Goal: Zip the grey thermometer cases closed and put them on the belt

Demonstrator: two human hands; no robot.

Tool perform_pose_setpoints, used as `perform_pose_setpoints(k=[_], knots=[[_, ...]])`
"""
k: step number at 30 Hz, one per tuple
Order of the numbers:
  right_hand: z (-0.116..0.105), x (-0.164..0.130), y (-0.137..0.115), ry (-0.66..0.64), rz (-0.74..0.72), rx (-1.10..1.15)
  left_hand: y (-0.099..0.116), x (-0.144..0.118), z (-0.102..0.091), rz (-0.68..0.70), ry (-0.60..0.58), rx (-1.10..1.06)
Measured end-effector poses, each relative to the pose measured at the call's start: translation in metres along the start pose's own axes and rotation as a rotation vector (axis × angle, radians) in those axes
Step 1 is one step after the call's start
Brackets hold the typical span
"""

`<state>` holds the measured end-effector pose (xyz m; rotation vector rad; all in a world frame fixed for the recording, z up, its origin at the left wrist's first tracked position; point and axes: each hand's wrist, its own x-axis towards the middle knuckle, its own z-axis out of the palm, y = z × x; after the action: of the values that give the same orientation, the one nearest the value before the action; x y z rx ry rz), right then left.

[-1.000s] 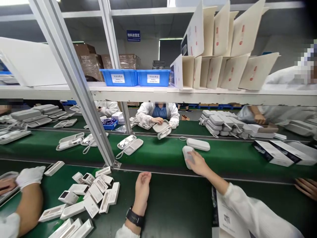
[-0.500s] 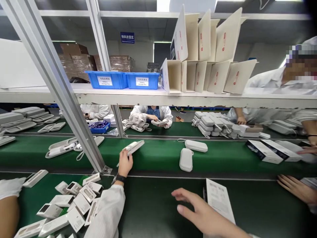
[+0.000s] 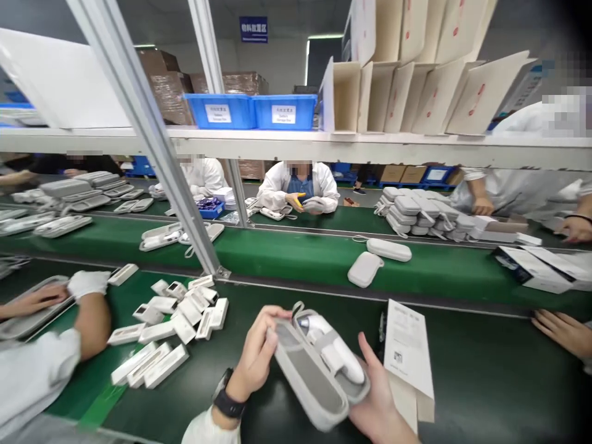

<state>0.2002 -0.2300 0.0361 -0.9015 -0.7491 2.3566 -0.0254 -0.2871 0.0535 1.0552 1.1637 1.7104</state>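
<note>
The open grey case (image 3: pixel 314 370) lies slanting between both hands: left hand (image 3: pixel 256 354) fingers pinch its far rim, right hand (image 3: pixel 377 401) cups underneath.

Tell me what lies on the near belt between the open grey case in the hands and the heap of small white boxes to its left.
Head view: only the left hand and bare green belt separate the open grey case from the heap of small white boxes.

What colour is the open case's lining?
Grey, like its shell; the open case shows best in the head view, the only one.
</note>
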Motion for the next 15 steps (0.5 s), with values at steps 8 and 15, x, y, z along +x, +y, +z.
perform_pose_setpoints(k=[8,15], knots=[[-0.006,0.095,0.004,0.079,-0.805,-0.976,-0.065,0.069,0.03,-0.31,0.18,-0.437],[-0.037,0.104,0.01,0.052,-0.715,-1.178,-0.083,0.067,0.019,-0.399,0.056,-0.575]])
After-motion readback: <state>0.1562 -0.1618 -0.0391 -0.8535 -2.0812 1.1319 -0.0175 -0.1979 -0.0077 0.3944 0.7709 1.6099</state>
